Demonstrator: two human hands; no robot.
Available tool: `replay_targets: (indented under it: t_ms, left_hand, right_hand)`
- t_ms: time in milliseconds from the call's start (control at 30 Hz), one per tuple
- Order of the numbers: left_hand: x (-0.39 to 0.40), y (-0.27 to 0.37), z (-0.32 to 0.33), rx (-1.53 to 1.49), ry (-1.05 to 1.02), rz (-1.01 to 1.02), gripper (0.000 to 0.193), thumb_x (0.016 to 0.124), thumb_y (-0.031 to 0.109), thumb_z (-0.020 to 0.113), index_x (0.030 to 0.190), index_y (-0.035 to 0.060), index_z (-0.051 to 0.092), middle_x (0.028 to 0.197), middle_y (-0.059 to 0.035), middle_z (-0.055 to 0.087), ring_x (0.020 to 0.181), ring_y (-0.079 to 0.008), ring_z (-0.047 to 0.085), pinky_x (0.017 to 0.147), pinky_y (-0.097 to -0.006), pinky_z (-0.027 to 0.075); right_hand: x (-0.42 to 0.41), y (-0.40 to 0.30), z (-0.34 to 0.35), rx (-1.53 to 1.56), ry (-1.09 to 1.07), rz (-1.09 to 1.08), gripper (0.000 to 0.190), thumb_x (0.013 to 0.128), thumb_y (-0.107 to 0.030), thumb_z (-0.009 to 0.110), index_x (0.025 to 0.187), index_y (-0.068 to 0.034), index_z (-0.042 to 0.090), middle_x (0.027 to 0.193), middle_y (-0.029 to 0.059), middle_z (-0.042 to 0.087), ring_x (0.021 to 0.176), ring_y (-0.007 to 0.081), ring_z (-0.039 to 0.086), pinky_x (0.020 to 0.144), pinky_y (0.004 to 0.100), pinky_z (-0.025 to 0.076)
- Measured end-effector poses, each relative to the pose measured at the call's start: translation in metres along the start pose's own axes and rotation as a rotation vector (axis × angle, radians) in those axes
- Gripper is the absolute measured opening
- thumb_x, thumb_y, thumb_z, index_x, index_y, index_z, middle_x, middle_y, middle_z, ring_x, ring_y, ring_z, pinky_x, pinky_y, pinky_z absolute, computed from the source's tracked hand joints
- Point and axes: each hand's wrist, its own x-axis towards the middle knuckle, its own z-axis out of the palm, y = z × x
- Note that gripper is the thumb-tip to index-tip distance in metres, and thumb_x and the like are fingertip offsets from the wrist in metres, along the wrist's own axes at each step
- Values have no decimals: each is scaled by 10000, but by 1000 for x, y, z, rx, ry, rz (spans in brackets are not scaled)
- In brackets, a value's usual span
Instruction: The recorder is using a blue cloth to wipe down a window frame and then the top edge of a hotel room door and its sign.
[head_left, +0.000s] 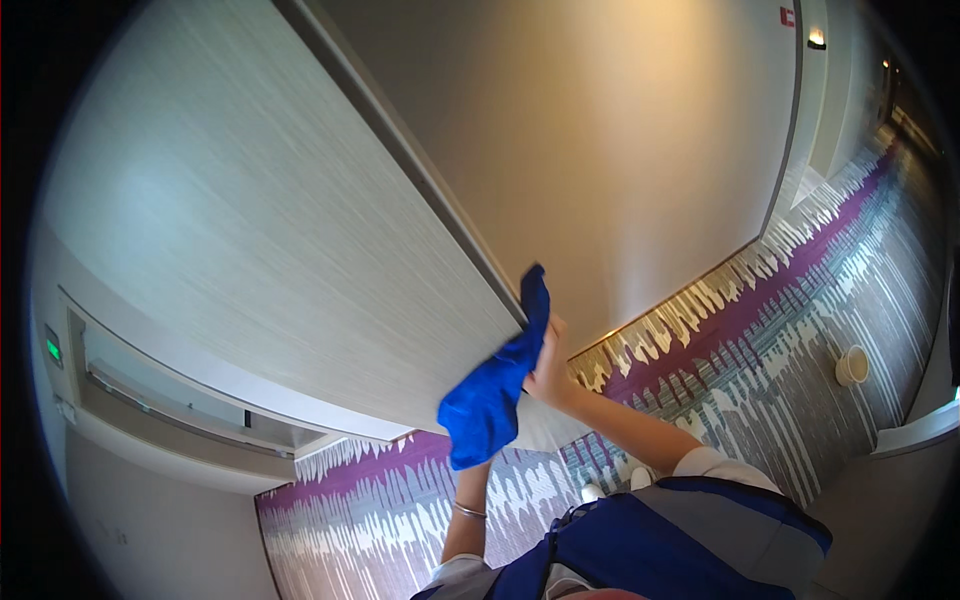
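Note:
A blue cloth (484, 409) is draped at the lower end of the dark edge strip (420, 180) of a tall, pale wood-grain panel (285, 202). My right hand (551, 364) grips the cloth on the right side of this edge, with part of the cloth sticking up above the fingers. From below, my left forearm (471, 495), wearing a metal bangle, reaches up behind the cloth. The cloth covers my left hand, so its fingers are hidden.
A smooth beige panel (630, 165) stands right of the edge. Patterned purple, grey and white carpet (690, 352) covers the floor. A cream bucket-like container (853, 365) stands on it at the right. Further left are a recessed window (187, 405) and a lit green sign (53, 348).

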Motion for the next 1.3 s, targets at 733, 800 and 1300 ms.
replay_targets:
  t_ms: [733, 800, 1300]
  left_hand:
    - [-102, -48, 133, -433, 635, -308, 347, 941, 181, 502, 1219, -25, 487, 1142, -150, 576, 1038, -276, 546, 930, -408, 427]
    - [-108, -63, 141, -683, 747, -308, 409, 973, 223, 494, 1282, -41, 446, 1206, -136, 550, 1095, -247, 518, 981, -400, 404]
    - [-171, -145, 290, -1556, 798, -1312, 857, 931, 715, 125, 1395, 54, 414, 1356, -140, 504, 1207, -328, 509, 1059, -462, 397]
  right_hand:
    - [-131, -41, 14, 292, -285, 816, 473, 756, -294, 808, 1038, 30, 611, 926, 184, 689, 851, 246, 674, 758, 346, 520]
    - [-120, -59, 25, 344, -384, 784, 458, 773, -267, 803, 1052, 45, 618, 928, 146, 688, 860, 188, 655, 771, 320, 512]
    - [-232, 28, 63, 8, -871, 677, 441, 712, -349, 750, 942, 23, 691, 898, 230, 679, 852, 383, 657, 778, 444, 514]
